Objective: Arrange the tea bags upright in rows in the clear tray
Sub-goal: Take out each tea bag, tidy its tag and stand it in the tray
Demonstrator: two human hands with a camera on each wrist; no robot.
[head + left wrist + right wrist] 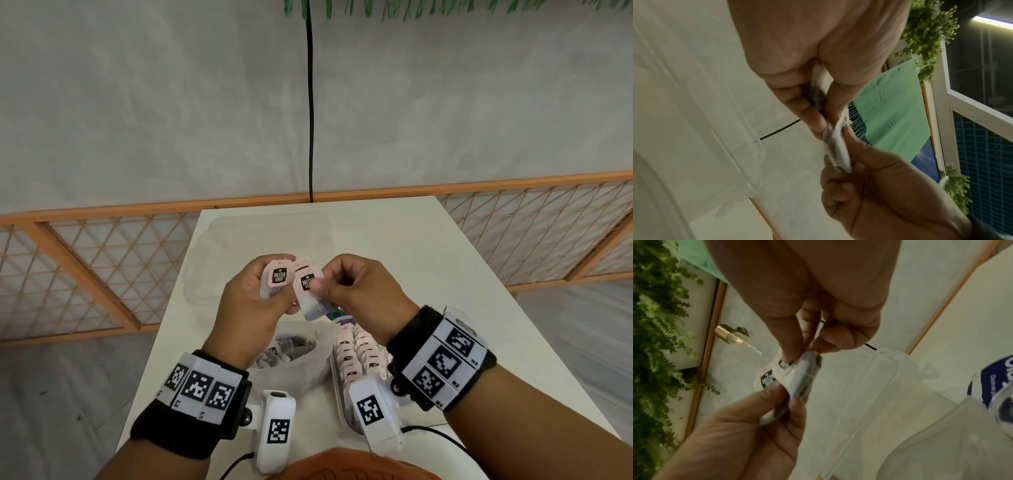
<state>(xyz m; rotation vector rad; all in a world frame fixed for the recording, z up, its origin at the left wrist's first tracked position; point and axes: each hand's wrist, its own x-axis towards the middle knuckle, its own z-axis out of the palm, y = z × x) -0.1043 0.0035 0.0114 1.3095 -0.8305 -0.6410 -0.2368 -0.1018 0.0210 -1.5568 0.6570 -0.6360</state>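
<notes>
Two tea bags (294, 286) held above bench (428, 260), left hand (255, 301) and right hand (356, 291) each pinching one. Separating step; next, slot one upright into tray (337, 383) rows.

Two hands are raised, the left hand (251, 301) and right hand (359, 287), each holding one tea bag (278, 275), while two rows, perhaps more, of bags (358, 353) stand in one clear tray (337, 383) near right.
</notes>
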